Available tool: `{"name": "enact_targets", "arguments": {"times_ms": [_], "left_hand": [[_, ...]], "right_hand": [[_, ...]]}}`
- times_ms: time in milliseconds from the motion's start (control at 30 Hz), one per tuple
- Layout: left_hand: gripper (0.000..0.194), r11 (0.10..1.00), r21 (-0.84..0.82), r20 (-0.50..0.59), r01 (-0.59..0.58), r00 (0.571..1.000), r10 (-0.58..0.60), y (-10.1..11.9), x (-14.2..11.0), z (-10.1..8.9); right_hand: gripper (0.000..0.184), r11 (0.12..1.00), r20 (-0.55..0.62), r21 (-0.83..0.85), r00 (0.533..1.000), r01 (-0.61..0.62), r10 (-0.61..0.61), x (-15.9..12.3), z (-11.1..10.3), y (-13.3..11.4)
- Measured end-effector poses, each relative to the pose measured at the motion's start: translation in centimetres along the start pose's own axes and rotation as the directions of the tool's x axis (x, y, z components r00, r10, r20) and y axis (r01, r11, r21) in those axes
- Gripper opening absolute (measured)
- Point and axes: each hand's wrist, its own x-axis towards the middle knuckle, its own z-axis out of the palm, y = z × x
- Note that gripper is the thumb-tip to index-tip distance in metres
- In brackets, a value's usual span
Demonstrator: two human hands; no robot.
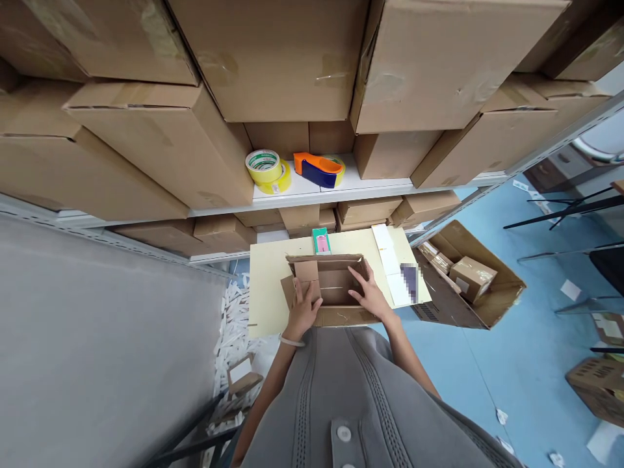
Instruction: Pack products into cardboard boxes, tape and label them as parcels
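Observation:
A small open cardboard box (336,276) sits on a pale yellow table (266,286). My left hand (303,311) grips the box's left flap, fingers curled over its edge. My right hand (370,294) lies on the box's right side, fingers pressed flat against the inner flap. A small green and pink packet (321,242) lies just behind the box. White paper sheets (392,266) lie on the table to the right.
Metal shelves stacked with large cardboard boxes (273,58) rise behind the table. Yellow tape rolls (267,170) and an orange and blue tape dispenser (319,170) sit on a shelf. An open carton (492,305) with small boxes stands on the blue floor at right. White paper scraps (234,325) litter the left.

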Motion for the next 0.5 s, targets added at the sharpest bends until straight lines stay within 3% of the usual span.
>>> {"name": "enact_targets", "arguments": {"times_ms": [200, 500], "left_hand": [[0.078, 0.999, -0.050, -0.026, 0.003, 1.000, -0.004, 0.7, -0.5, 0.4], [0.076, 0.999, -0.050, -0.052, 0.004, 0.999, -0.007, 1.5, -0.6, 0.6]], "right_hand": [[0.088, 0.993, -0.152, -0.028, 0.983, -0.112, 0.107, -0.3, 2.5, -0.1], [0.071, 0.953, -0.192, -0.099, 0.945, -0.287, 0.264, 0.8, 2.1, -0.3]]}}
